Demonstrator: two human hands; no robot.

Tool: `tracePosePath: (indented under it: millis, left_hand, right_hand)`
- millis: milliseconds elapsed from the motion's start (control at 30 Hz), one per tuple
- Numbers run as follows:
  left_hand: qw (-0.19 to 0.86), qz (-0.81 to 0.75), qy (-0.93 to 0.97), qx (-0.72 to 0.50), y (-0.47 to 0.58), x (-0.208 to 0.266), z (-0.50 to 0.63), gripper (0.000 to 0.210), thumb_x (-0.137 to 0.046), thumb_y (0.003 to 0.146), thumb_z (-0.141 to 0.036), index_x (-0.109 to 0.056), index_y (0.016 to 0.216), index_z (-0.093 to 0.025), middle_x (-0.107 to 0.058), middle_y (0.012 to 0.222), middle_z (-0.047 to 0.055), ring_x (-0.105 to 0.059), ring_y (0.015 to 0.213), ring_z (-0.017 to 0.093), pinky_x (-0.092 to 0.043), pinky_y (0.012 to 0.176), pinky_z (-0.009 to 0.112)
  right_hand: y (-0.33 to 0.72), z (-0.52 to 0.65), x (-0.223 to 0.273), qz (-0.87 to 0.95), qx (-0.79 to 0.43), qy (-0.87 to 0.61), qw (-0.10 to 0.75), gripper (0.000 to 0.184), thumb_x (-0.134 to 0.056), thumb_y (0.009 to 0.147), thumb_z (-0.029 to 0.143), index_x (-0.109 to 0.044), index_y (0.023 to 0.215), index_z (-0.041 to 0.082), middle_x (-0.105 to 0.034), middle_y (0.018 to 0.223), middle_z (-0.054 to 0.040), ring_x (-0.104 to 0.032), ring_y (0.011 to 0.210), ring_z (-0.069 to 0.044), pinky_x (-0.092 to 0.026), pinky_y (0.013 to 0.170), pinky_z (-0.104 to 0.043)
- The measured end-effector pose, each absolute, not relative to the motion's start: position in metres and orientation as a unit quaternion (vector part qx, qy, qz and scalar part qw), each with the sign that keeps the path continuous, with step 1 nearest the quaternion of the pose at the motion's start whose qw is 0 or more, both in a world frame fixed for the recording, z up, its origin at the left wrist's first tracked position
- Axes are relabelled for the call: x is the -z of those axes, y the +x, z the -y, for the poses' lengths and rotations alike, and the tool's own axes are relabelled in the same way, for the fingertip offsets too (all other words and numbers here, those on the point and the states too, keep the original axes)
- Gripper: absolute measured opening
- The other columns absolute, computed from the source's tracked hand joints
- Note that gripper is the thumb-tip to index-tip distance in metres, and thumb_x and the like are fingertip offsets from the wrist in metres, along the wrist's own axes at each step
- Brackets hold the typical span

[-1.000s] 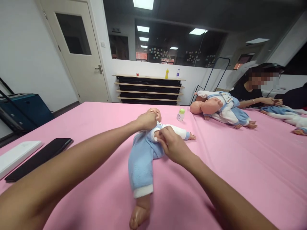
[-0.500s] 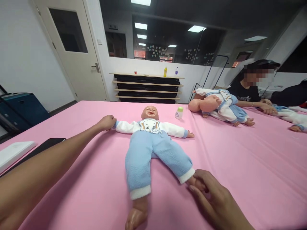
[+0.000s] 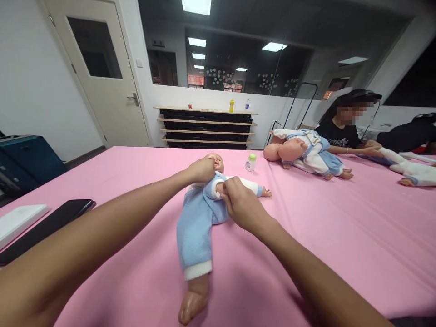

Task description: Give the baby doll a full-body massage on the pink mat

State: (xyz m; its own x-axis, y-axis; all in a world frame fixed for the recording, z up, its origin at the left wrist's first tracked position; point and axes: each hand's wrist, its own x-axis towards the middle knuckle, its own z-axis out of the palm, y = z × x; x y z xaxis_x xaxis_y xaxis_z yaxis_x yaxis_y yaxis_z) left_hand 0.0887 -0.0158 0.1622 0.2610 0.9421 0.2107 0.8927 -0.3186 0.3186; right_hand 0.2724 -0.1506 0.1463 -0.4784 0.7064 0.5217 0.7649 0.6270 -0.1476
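A baby doll (image 3: 195, 231) in pale blue trousers and a white top lies on its back, feet towards me. Over its chest, my left hand (image 3: 204, 169) is closed around the doll's arm, mostly hidden by my fingers. My right hand (image 3: 240, 197) grips the doll's bent leg near the foot, and the white trouser cuff (image 3: 215, 188) shows beside my fingers, close to my left hand. The doll's other leg stretches straight towards me, ending in a bare foot (image 3: 193, 305). Its other arm (image 3: 254, 186) lies out to the right.
The doll rests on a pink-covered table (image 3: 143, 281). Behind it stands a small green-capped bottle (image 3: 250, 163). Several dolls lie at right, beside a person (image 3: 340, 131) handling one. A black phone (image 3: 47, 229) and a white box (image 3: 20, 220) lie at left.
My left hand has brought the doll's arm inward across its chest. My right hand has folded the doll's leg up over the belly, so both hands now meet there.
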Motion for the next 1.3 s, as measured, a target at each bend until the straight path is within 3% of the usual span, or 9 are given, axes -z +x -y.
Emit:
tracePosePath:
  millis: [100,267,533,667,833,933,1067,1167,1300]
  left_hand:
    - [0.065,-0.588,0.785,-0.185,0.072,-0.167,0.015,0.022,-0.06,0.074,-0.036,-0.064,0.08,-0.015,-0.072,0.088,0.013,-0.065,0.072,0.02,-0.043,0.059,0.025]
    - [0.102,-0.642,0.716,-0.255,-0.019,-0.191,0.003,0.023,-0.046,0.083,-0.034,-0.06,0.079,-0.015,-0.068,0.07,0.009,-0.058,0.049,0.015,-0.04,0.047,0.024]
    - [0.126,-0.755,0.604,-0.222,-0.081,-0.096,0.018,0.025,-0.042,0.085,-0.034,-0.057,0.075,-0.016,-0.06,0.052,0.008,-0.058,0.046,0.02,-0.038,0.045,0.027]
    - [0.111,-0.746,0.613,-0.235,-0.076,-0.121,0.007,0.026,-0.042,0.085,-0.034,-0.057,0.077,-0.015,-0.062,0.055,0.008,-0.057,0.046,0.019,-0.037,0.045,0.027]
    - [0.076,-0.643,0.717,-0.256,0.001,-0.184,0.001,0.026,-0.042,0.085,-0.032,-0.06,0.077,-0.015,-0.069,0.074,0.01,-0.059,0.055,0.016,-0.039,0.05,0.025]
    - [0.046,-0.591,0.772,-0.228,0.064,-0.178,0.013,0.023,-0.047,0.083,-0.031,-0.063,0.083,-0.014,-0.071,0.088,0.013,-0.063,0.072,0.019,-0.04,0.057,0.025]
    - [0.043,-0.575,0.787,-0.218,0.084,-0.157,0.023,0.027,-0.05,0.082,-0.035,-0.063,0.094,-0.015,-0.071,0.094,0.014,-0.064,0.079,0.022,-0.041,0.063,0.027]
    - [0.052,-0.601,0.756,-0.255,0.039,-0.163,0.019,0.032,-0.038,0.089,-0.037,-0.061,0.09,-0.014,-0.07,0.093,0.013,-0.063,0.074,0.02,-0.041,0.06,0.026]
    - [0.095,-0.685,0.659,-0.294,-0.037,-0.161,0.016,0.035,-0.038,0.09,-0.04,-0.059,0.09,-0.013,-0.069,0.081,0.009,-0.058,0.06,0.016,-0.039,0.055,0.025]
  right_hand:
    - [0.279,0.157,-0.144,0.854,0.04,-0.427,0.294,0.011,-0.039,0.096,0.018,-0.049,0.091,0.019,-0.053,0.092,-0.007,-0.053,0.078,-0.019,-0.043,0.068,-0.031]
    - [0.34,0.22,-0.151,0.831,0.038,-0.454,0.319,0.008,-0.046,0.094,0.023,-0.052,0.099,0.02,-0.055,0.092,-0.0064,-0.056,0.079,-0.02,-0.046,0.066,-0.032]
    - [0.376,0.266,-0.064,0.816,0.01,-0.478,0.325,0.024,-0.051,0.093,0.022,-0.049,0.116,0.022,-0.057,0.114,-0.01,-0.06,0.104,-0.022,-0.054,0.08,-0.034]
    - [0.374,0.247,-0.099,0.814,0.038,-0.459,0.353,0.023,-0.052,0.092,0.018,-0.049,0.115,0.021,-0.057,0.112,-0.0102,-0.057,0.104,-0.023,-0.05,0.084,-0.036]
    - [0.334,0.199,-0.157,0.836,0.044,-0.437,0.328,0.01,-0.046,0.092,0.015,-0.052,0.1,0.019,-0.056,0.096,-0.0085,-0.054,0.086,-0.021,-0.046,0.072,-0.034]
    - [0.296,0.17,-0.153,0.844,0.031,-0.434,0.314,0.009,-0.044,0.092,0.013,-0.05,0.092,0.018,-0.054,0.092,-0.0071,-0.052,0.079,-0.02,-0.043,0.069,-0.033]
    - [0.282,0.161,-0.134,0.841,-0.006,-0.427,0.332,0.011,-0.041,0.092,0.011,-0.05,0.091,0.018,-0.053,0.092,-0.0064,-0.051,0.079,-0.019,-0.042,0.068,-0.031]
    - [0.311,0.187,-0.128,0.826,-0.019,-0.431,0.363,0.008,-0.044,0.093,0.015,-0.051,0.097,0.018,-0.054,0.094,-0.0066,-0.051,0.082,-0.019,-0.043,0.069,-0.03]
    - [0.356,0.239,-0.108,0.795,-0.014,-0.47,0.383,0.015,-0.049,0.093,0.022,-0.052,0.107,0.02,-0.055,0.098,-0.0069,-0.054,0.085,-0.018,-0.046,0.072,-0.029]
